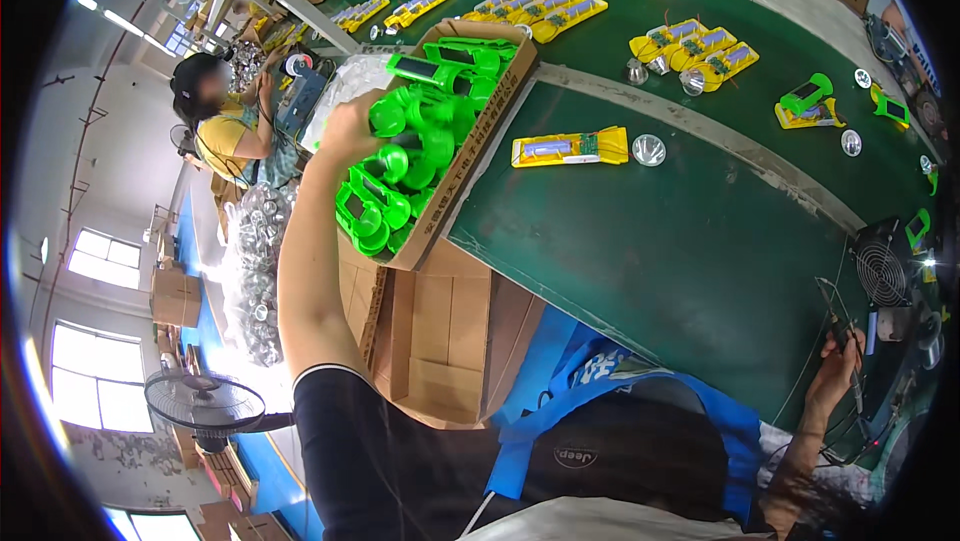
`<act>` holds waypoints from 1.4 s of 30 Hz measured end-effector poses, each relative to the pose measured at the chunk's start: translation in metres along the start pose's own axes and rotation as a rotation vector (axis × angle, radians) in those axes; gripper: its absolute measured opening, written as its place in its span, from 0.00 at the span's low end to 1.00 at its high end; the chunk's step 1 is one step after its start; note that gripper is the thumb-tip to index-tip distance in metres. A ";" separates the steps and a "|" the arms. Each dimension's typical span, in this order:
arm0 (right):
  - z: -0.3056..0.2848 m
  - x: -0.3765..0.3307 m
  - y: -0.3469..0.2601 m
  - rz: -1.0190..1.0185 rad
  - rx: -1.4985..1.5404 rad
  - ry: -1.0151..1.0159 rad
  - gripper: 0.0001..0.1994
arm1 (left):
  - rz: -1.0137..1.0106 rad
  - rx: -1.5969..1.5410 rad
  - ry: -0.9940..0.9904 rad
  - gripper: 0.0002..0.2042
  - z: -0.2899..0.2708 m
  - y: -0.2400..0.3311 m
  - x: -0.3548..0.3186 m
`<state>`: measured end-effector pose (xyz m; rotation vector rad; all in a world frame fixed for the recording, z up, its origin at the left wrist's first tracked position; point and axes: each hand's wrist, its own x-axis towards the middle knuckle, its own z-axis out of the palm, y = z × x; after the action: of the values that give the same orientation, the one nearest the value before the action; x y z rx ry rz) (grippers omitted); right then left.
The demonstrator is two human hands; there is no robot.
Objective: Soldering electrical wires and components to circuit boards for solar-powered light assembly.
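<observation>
My left hand (352, 131) reaches into a cardboard box (470, 166) full of green plastic flashlight housings (380, 196). Its fingers are closed at the round end of one green flashlight housing (388, 117); part of the grip is hidden, and the pieces beside it are blurred. At the right, my right hand (835, 373) holds a thin soldering iron (857, 389), its metal end pointing away from me. On the green bench in front of me lies a yellow flashlight half (568, 148) with a battery and circuit board in it. A clear reflector cup (649, 150) sits just right of it.
Along the green belt (740, 121) beyond the bench lie yellow flashlight halves (695, 53) and loose reflectors. A small round-grilled fan (882, 263) stands at the right. Bagged reflectors (257, 271) and an open carton (440, 341) are at the left. Another person (225, 126) works farther off.
</observation>
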<state>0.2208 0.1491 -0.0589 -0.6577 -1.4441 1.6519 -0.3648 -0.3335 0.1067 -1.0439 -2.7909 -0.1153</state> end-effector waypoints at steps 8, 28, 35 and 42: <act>0.002 0.001 -0.005 0.005 0.029 0.000 0.15 | 0.020 0.113 0.141 0.26 -0.021 0.001 -0.010; 0.002 -0.007 -0.025 -0.038 0.334 0.181 0.16 | 0.770 -0.187 -0.045 0.31 0.069 0.442 0.026; -0.013 -0.014 -0.025 -0.063 0.328 0.218 0.16 | 0.598 -0.197 0.103 0.37 0.103 0.523 -0.009; -0.012 -0.014 -0.022 -0.058 0.371 0.217 0.16 | 0.995 -0.298 0.063 0.36 0.101 0.519 0.024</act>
<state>0.2430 0.1441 -0.0421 -0.5578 -0.9615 1.6867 -0.0538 0.0859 0.0199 -2.2820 -1.9173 -0.4191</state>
